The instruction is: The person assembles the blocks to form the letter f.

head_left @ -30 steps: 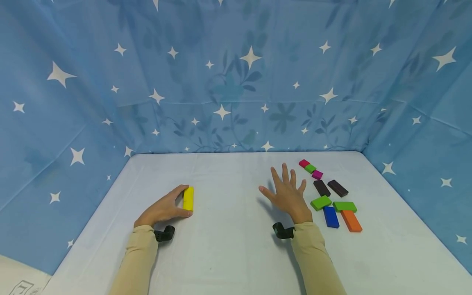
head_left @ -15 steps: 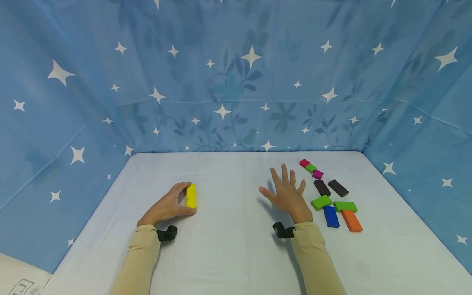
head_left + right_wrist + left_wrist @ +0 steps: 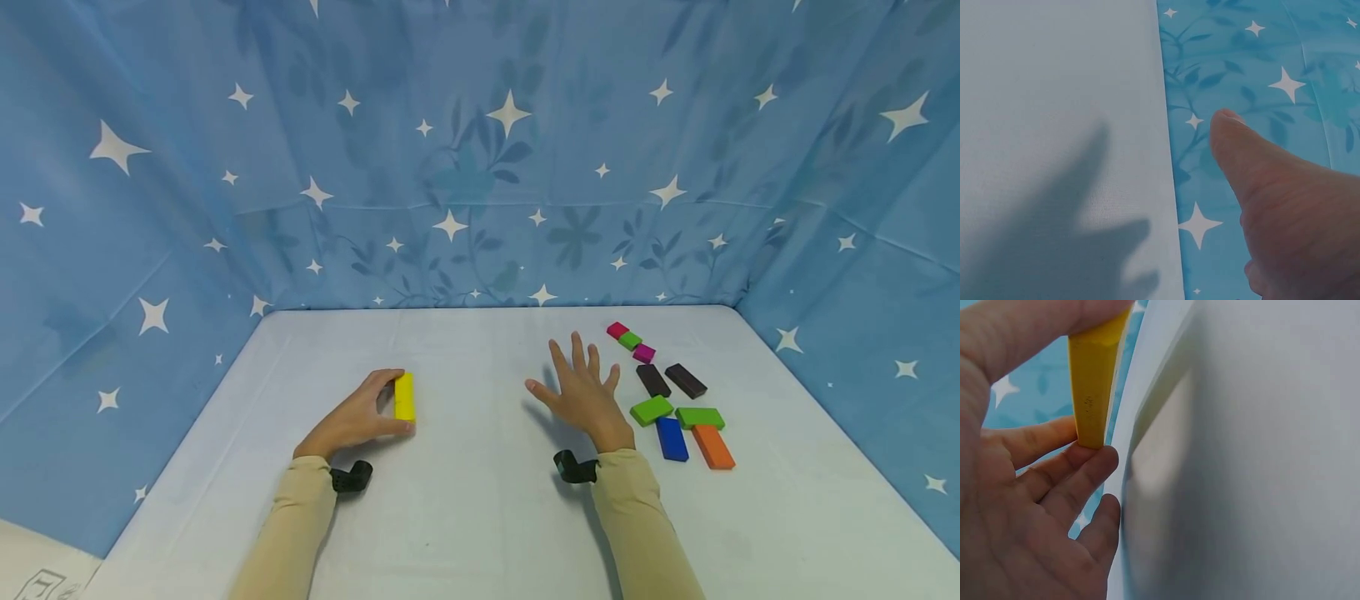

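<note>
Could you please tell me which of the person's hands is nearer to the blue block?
Right. The right hand is to the left of the blue block and slightly farther forward; the left hand is much farther left, holding the yellow block.

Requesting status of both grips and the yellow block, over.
Left grip pinching yellow block. Right grip spread, holding nothing. No obstacle visible between them.

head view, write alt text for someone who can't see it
A person's left hand pinches a yellow block at a white table. The right hand is spread open, holding nothing, with a group of colored blocks beyond and beside it. Blue star-patterned cloth surrounds the far edge and sides.
</note>
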### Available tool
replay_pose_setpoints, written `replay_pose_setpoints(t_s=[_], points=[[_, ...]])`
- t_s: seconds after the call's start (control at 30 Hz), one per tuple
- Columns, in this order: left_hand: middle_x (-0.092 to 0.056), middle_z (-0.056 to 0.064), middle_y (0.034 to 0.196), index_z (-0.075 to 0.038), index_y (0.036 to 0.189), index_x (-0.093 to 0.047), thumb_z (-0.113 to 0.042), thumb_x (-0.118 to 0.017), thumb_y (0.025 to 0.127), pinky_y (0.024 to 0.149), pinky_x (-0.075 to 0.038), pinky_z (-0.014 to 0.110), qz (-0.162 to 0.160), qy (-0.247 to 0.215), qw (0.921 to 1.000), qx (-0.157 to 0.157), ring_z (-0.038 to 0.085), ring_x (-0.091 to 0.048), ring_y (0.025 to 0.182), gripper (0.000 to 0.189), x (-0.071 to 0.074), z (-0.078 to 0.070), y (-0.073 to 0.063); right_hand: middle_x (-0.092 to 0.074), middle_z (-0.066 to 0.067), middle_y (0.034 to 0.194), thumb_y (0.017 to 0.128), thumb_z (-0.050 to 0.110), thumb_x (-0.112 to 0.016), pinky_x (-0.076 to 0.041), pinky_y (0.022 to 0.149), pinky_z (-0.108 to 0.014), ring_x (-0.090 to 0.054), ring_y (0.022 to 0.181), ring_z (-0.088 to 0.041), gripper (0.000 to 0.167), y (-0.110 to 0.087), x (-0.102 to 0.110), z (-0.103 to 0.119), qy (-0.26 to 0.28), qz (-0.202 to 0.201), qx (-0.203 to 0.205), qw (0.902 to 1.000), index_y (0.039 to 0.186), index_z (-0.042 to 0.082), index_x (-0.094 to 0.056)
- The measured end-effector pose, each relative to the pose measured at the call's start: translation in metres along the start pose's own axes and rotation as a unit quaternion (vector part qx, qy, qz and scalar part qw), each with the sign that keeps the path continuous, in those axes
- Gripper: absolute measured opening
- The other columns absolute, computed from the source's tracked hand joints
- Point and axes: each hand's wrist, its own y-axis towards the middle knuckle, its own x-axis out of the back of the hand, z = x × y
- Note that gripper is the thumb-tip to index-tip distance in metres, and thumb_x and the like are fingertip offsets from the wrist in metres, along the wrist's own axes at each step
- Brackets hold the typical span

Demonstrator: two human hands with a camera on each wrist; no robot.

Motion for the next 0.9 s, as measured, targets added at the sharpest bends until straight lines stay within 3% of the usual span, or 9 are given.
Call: replay_pose_setpoints(t_s=[0.5, 0.9], points=[[-0.036, 0.013, 0.167, -0.008, 0.164, -0.038, -0.043, -0.087, 0.089, 0.121, -0.034, 0.06, 0.027, 0.01, 0.9972, -0.068, 0.036, -0.038, 0.152, 0.096, -0.024, -0.039, 0.01, 0.007, -0.027, 0.176, 0.107, 0.058, -0.056, 0.012, 0.114, -0.082, 0.008, 0.159, -0.055, 0.092, -0.001, 0.001, -0.001, 0.002, 0.002, 0.003, 1.0, 0.172, 0.007, -0.017], [-0.036, 0.007, 0.168, -0.012, 0.164, -0.04, -0.045, -0.087, 0.089, 0.122, -0.034, 0.058, 0.039, 0.006, 0.9957, -0.084, 0.031, -0.038, 0.152, 0.094, -0.05, -0.061, 0.014, 0.008, -0.027, 0.176, 0.107, 0.057, -0.057, 0.013, 0.114, -0.081, 0.008, 0.159, -0.055, 0.092, -0.002, 0.004, -0.002, 0.002, 0.0, -0.004, 1.0, 0.172, 0.007, -0.017]])
